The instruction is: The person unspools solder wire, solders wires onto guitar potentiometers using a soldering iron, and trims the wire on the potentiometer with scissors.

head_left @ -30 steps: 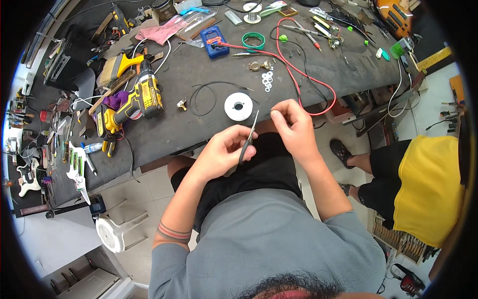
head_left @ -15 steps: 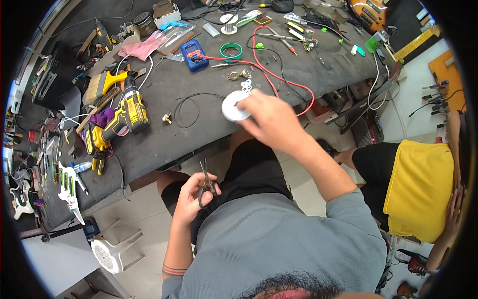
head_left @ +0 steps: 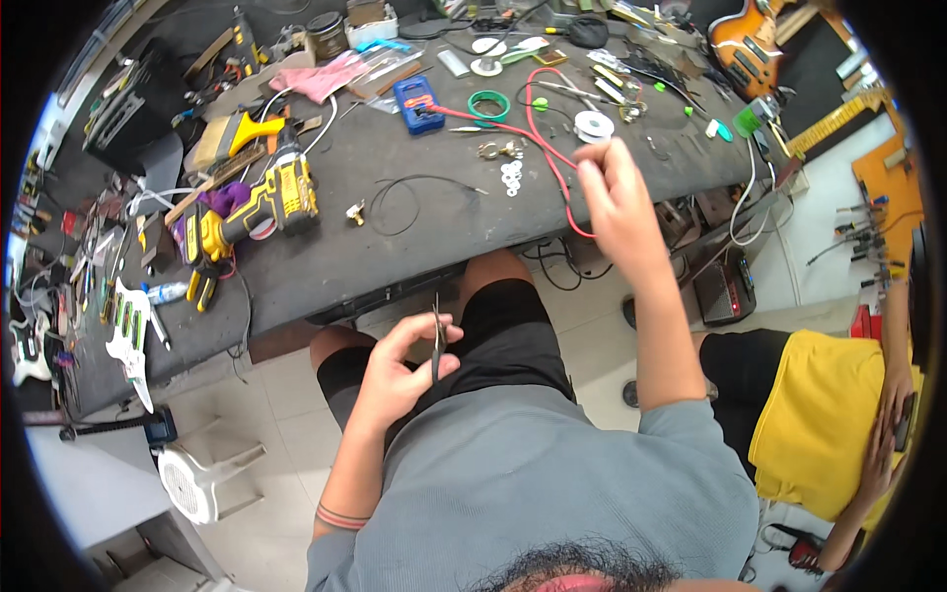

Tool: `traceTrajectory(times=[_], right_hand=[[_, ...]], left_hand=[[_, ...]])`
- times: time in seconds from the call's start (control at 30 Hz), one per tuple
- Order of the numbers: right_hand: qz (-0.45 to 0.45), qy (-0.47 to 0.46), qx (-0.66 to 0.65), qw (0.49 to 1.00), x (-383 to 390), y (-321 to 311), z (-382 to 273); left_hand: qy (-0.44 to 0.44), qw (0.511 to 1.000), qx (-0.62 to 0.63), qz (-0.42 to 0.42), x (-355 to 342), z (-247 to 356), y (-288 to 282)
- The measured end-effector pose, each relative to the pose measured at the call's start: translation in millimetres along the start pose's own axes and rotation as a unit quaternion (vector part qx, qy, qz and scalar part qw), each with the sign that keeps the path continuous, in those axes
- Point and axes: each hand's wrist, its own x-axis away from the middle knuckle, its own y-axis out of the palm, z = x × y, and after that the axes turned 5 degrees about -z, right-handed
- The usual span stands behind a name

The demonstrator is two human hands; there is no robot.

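Observation:
My left hand (head_left: 400, 367) is closed round small scissors (head_left: 438, 340) with dark handles, held over my lap with the blades pointing at the workbench. My right hand (head_left: 623, 209) hovers over the bench's right part, fingers loosely bent and apart, with nothing seen in it. Just beyond its fingertips lies a white spool (head_left: 593, 126). To the left of that hand are a cluster of small white rings (head_left: 511, 179) and a metal potentiometer (head_left: 490, 151). A red cable (head_left: 541, 130) runs close by the fingers, from a blue multimeter (head_left: 418, 104).
On the left stand a yellow cordless drill (head_left: 258, 215) and a wide brush (head_left: 229, 136). A coil of thin black wire (head_left: 397, 205) and a small metal part (head_left: 355, 211) lie mid-bench. A green tape roll (head_left: 488, 107) sits farther back. At right is a person in yellow (head_left: 824, 424).
My right hand has carried the white spool right and away from me, put it down on the bench, and drawn back from it. The left hand still holds the scissors.

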Motion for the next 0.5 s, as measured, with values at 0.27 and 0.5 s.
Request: traceTrajectory(times=[0.27, 0.5], right_hand=[[-0.156, 0.093, -0.35, 0.919, 75, 70, -72], [-0.153, 0.059, -0.43, 0.888, 83, 96, -79]], left_hand=[[0.167, 0.953, -0.238, 0.081, -29, 53, -1], [0.201, 0.943, -0.256, 0.072, -28, 66, 3]])
